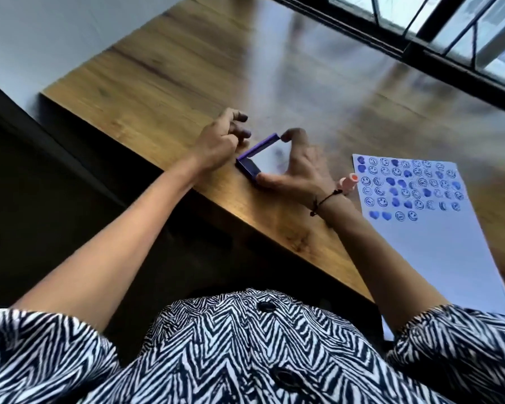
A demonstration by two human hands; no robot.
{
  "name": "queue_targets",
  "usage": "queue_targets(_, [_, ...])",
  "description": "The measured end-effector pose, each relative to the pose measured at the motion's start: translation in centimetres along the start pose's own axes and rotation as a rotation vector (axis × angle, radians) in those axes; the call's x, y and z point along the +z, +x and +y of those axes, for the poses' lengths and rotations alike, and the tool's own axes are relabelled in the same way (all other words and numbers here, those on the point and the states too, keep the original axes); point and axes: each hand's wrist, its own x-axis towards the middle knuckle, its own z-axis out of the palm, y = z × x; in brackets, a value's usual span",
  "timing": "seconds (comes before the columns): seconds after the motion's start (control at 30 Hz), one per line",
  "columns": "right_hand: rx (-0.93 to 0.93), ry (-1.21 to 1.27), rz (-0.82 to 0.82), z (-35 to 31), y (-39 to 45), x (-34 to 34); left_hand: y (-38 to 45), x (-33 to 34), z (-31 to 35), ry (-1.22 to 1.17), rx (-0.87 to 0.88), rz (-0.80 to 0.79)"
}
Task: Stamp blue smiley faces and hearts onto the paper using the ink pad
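A small blue ink pad (pixel 249 167) lies near the table's front edge with its hinged lid (pixel 261 146) swung up. My right hand (pixel 296 167) grips the pad, thumb on the base's near end and a fingertip on the lid's far tip. My left hand (pixel 222 141) rests beside the hinge, fingers curled and ink-stained, touching the lid's back. A white paper (pixel 437 252) lies to the right, its top rows filled with blue smiley faces and hearts (pixel 408 185). A pink stamp (pixel 349 182) with an orange end lies behind my right wrist, at the paper's left edge.
The wooden table (pixel 187 68) stretches away towards a window with dark bars (pixel 437 33) at the upper right. A dark floor drops off left of the table edge. My zebra-patterned shirt fills the bottom of the view.
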Motion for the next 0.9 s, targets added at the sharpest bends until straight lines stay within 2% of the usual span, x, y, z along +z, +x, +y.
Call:
queue_targets(0.27, [-0.031, -0.102, -0.072, -0.8, 0.5, 0.9, 0.2, 0.3, 0.0, -0.011, -0.034, -0.04])
queue_targets(0.53, [0.031, -0.146, -0.087, -1.8, 1.4, 1.1, -0.6, 0.7, 0.4, 0.007, -0.032, -0.07])
queue_targets(0.8, [0.101, -0.088, 0.02, -2.2, 1.6, 2.3, -0.7, 0.6, 0.2, 0.097, 0.003, -0.031])
queue_targets(0.9, [0.075, -0.081, -0.011, -2.0, 1.6, 1.9, -0.4, 0.7, 0.8, 0.149, 0.039, -0.014])
